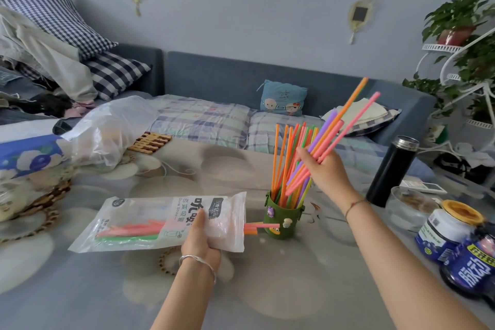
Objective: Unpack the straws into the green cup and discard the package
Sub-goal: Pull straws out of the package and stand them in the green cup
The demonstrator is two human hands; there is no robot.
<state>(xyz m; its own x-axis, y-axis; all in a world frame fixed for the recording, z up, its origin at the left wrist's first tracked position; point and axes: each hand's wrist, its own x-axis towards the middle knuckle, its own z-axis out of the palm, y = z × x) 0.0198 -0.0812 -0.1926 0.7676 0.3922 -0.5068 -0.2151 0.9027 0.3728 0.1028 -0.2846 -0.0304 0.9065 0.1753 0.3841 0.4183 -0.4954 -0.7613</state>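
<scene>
Straws (286, 166) upright in green cup (283, 218)

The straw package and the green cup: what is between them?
A few pink and orange straw ends poke out of the package at its open end toward the green cup, over bare tablecloth. The head view shows it.

Cup (284, 218) mid-table, package (160, 222) left of it, flask (389, 171) and jars (450, 230) to its right
</scene>
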